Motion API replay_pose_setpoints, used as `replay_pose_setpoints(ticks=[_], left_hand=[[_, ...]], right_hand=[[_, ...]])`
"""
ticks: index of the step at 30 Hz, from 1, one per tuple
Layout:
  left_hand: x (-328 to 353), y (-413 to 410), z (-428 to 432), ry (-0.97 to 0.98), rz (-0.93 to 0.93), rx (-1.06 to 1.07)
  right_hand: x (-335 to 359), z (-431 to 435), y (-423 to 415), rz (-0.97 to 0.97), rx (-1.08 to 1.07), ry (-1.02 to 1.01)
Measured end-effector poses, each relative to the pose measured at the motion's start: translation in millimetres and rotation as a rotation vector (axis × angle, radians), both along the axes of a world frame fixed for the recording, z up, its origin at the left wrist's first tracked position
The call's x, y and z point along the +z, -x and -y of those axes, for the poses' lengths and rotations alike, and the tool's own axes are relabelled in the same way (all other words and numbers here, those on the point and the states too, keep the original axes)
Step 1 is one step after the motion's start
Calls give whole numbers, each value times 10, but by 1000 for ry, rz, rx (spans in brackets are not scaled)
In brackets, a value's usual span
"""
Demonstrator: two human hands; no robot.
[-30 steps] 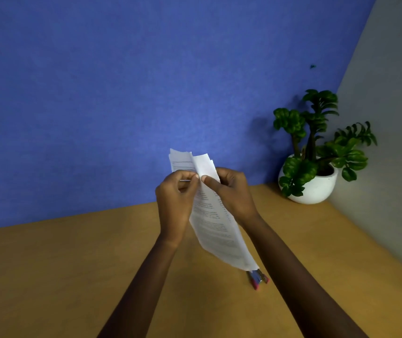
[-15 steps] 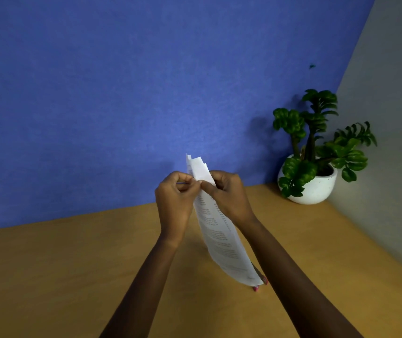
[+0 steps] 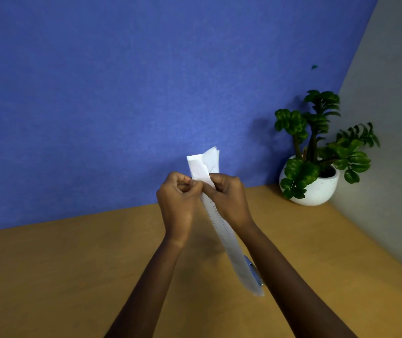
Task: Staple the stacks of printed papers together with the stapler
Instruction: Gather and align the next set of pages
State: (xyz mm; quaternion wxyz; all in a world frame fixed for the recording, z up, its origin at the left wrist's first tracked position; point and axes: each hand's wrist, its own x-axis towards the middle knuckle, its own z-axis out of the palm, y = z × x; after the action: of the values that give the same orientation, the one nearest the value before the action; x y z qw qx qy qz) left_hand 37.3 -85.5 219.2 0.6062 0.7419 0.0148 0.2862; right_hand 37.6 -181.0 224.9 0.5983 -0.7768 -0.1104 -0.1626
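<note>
A blue fabric-textured wall fills the background behind both hands, meeting a grey wall off to the right of the right hand. Below the hands runs a wooden desk. Beyond and to the right of the right hand, in the corner, stands a green potted plant in a round white pot.

Held up between the hands is a stack of printed papers, turned nearly edge-on, its top end sticking up above the fingers and its lower end hanging down toward the desk beside the right forearm. The left hand is curled closed, thumb and forefinger pinching the stack's near edge; a thin metal sliver shows at its fingertips. The right hand is also closed, gripping the papers from the other side, thumb touching the left hand's fingertips. Just behind the papers' lower end, a stapler peeks out on the desk, mostly hidden.
</note>
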Motion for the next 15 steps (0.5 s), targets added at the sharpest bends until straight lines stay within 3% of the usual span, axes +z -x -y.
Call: replay_pose_setpoints(ticks=[15], left_hand=[[13, 11, 22, -17, -5, 41]], right_hand=[[27, -37, 27, -51, 14, -95]])
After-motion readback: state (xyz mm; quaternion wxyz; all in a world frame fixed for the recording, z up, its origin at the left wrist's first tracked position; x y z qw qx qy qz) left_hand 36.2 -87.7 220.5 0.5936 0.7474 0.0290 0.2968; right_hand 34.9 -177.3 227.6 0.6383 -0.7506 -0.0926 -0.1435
